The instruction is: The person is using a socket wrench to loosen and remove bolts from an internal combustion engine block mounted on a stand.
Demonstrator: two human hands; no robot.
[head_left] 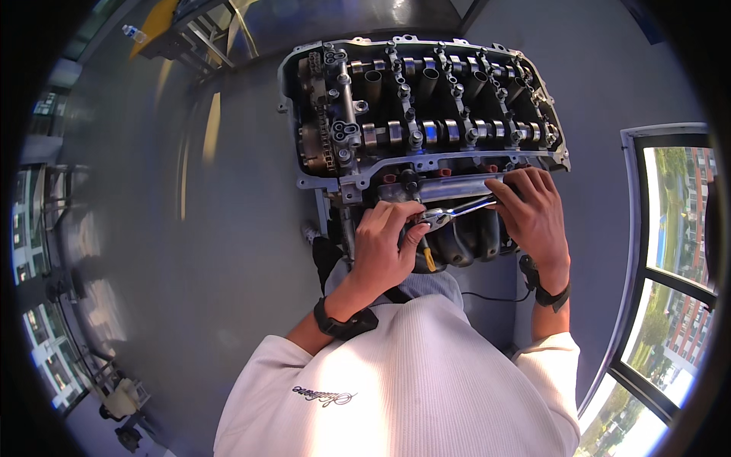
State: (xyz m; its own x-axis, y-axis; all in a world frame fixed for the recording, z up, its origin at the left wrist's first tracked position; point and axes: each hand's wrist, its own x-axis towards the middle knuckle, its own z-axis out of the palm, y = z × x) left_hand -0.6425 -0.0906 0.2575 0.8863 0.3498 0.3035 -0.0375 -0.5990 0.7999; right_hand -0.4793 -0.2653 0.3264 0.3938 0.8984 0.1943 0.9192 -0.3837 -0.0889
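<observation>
An engine (426, 160) with its top uncovered stands in front of me, its two camshafts and the chain at its left end exposed. Along its near side runs a silver metal rail (457, 188), with small red clips behind it. A chrome ratchet wrench (465, 209) lies slantwise just below this rail. My left hand (387, 240) pinches the ratchet's head between thumb and fingers; what sits under the head is hidden. At the far end of the handle, my right hand (531, 209) has its fingers curled around it. A yellow pull loop (429, 260) shows beneath the ratchet head.
Dark curved intake pipes (455, 250) sit below the rail, close to both hands. A black cable (491, 298) runs toward the strap on my right wrist. Windows (670, 282) line the right side, and a metal-framed table (202, 42) stands at the far left.
</observation>
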